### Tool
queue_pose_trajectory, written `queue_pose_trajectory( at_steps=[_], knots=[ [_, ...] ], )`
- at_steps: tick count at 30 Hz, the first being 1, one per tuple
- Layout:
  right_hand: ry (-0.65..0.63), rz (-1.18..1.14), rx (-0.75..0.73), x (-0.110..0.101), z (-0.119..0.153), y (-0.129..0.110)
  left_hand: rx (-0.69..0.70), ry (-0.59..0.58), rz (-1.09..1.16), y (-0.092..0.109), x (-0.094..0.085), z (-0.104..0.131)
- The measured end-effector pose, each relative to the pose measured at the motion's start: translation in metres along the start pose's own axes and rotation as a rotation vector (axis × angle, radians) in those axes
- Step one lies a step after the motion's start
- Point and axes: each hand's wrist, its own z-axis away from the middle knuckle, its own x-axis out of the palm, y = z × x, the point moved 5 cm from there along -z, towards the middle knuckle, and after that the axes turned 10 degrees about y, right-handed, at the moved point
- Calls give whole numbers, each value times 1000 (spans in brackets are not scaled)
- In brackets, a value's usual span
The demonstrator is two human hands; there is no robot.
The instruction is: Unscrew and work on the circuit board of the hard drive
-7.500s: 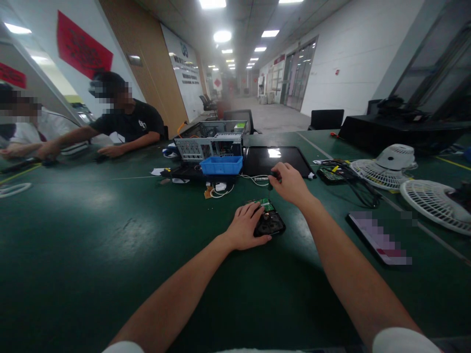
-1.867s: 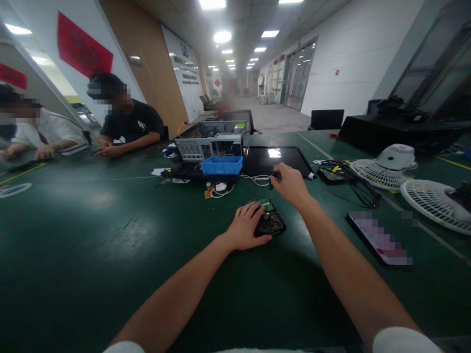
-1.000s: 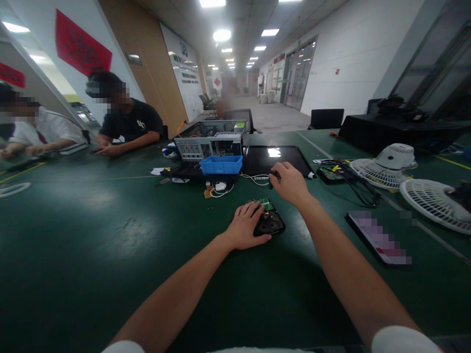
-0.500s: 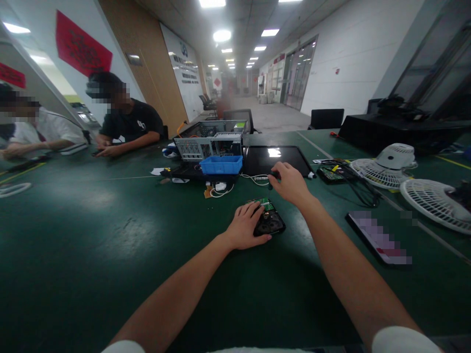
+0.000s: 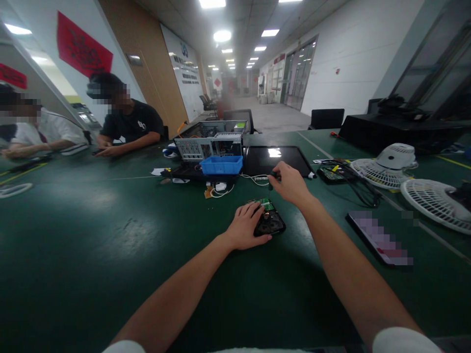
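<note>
Lying spread on device (image 5: pixel 272 223), left hand (image 5: pixel 244 226); pinching screwdriver (image 5: pixel 271 186), right hand (image 5: pixel 290 183) raised

Green table (image 5: pixel 110 235): opened device (image 5: pixel 273 225), phone (image 5: pixel 375 238), black screen (image 5: pixel 265 159), probably two white fan grilles (image 5: pixel 434 198).

on your green worktop (image 5: pixel 91 220): open pc case (image 5: pixel 195 150) ahead of you, blue tray (image 5: pixel 221 167) in front of it. dark screen (image 5: pixel 261 162) flat just right of the case, light glaring off it. to your right: two white fans (image 5: pixel 436 201), then a phone (image 5: pixel 377 240), display pixelated. left of you, two seated people (image 5: pixel 132 125). black chair (image 5: pixel 327 118) past the far edge, red poster (image 5: pixel 84 46) upper left.
</note>
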Motion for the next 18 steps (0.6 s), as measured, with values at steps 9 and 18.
queue_pose_trajectory(
  at_steps=[9, 18],
  knots=[
    [33, 34, 9, 1, 0, 1, -4, 3, -8, 0, 1, 0],
    [42, 57, 5, -1, 2, -3, -6, -2, -7, 0, 1, 0]
  ],
)
